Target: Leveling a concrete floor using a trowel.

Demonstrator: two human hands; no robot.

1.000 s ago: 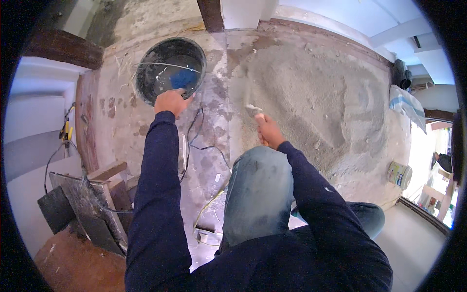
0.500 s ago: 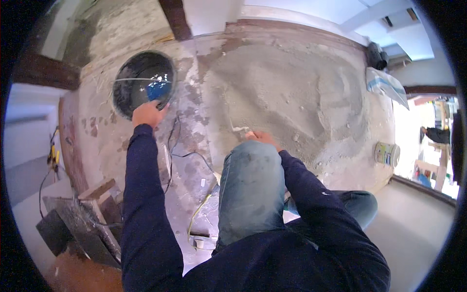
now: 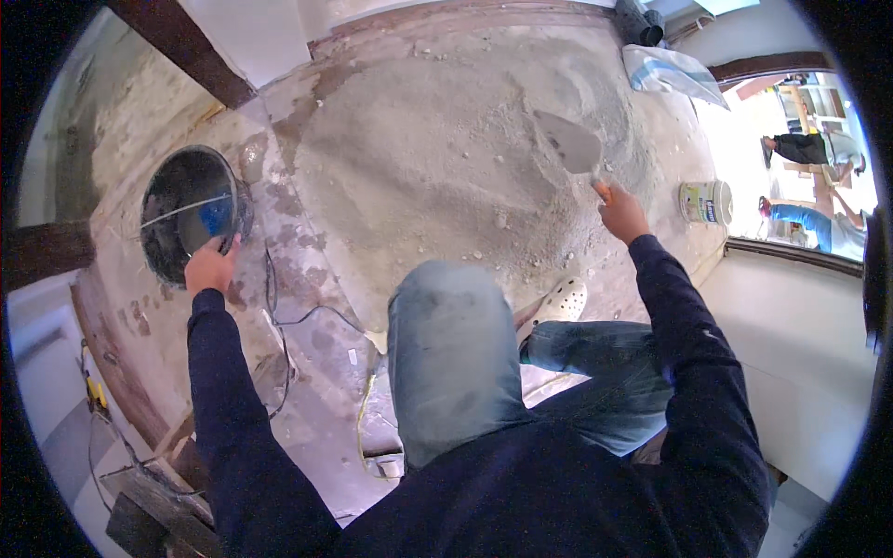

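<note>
My left hand [image 3: 210,264] grips the near rim of a black bucket [image 3: 166,197] with a wire handle across it, dark liquid inside and a blue thing in that. My right hand [image 3: 623,212] is closed on the handle of a trowel [image 3: 567,138], its flat blade lying on the right part of a wide spread of dry grey powder [image 3: 419,167] with small lumps. My raised knee is in the lower middle, with a white perforated clog [image 3: 563,302] beside the other leg.
Cables [image 3: 307,318] run over the floor. Boards [image 3: 153,493] and yellow-handled tools [image 3: 94,391] are at lower left. A white pail [image 3: 702,202] and a striped sack [image 3: 665,73] are at right. Through the doorway, two people [image 3: 809,149] work beyond.
My right hand has moved right and up, taking the trowel across the powder. The view has turned toward the right; my left hand stays on the bucket's rim.
</note>
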